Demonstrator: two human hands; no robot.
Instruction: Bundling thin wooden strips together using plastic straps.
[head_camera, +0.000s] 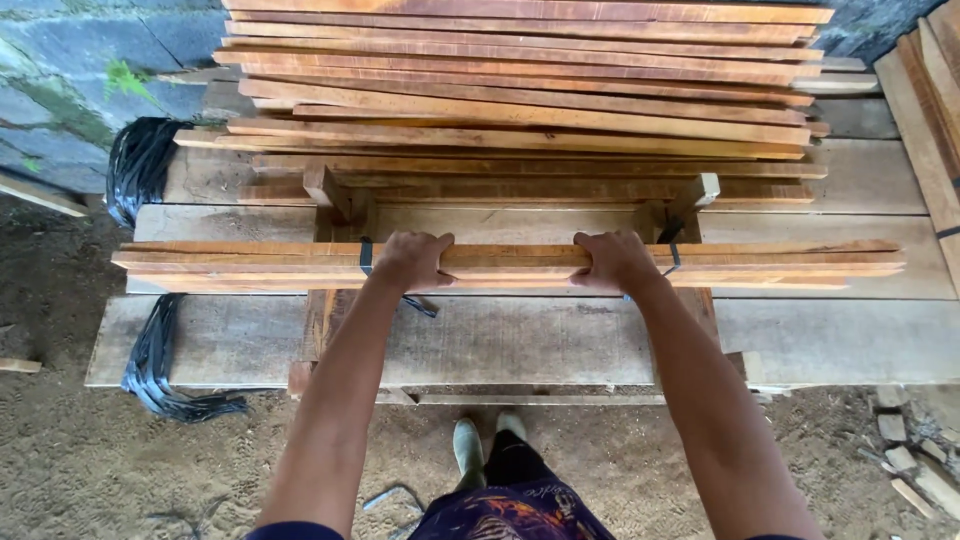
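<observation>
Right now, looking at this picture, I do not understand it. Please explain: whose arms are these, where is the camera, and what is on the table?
There is one picture, taken by a camera worn on a person's head, looking down. The two bare arms are that person's own. The left hand and right hand each close their grip on a bundle of wooden slats, tied with two dark straps. The bundle rests on a rough plank bench. Behind it lies a stack of loose slats. Black strapping hangs at the left.
</observation>
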